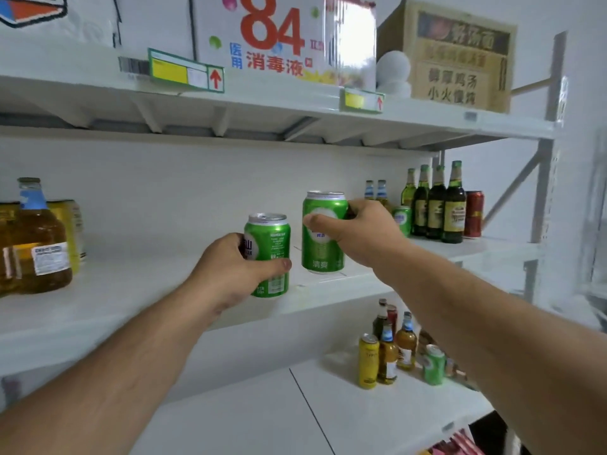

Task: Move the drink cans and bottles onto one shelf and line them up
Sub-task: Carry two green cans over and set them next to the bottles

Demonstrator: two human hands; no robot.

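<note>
My left hand grips a short green can at the front of the white middle shelf. My right hand grips a taller green can just to its right, its base at the shelf surface. Further right on the same shelf stand several green beer bottles, a small green can, a red can and two blue-capped bottles. On the lower shelf sit a yellow can, amber bottles and a green can.
At the left of the middle shelf stand a large amber bottle and a yellow can. The top shelf carries a white "84" carton and a brown cardboard box. A grey upright post bounds the right end.
</note>
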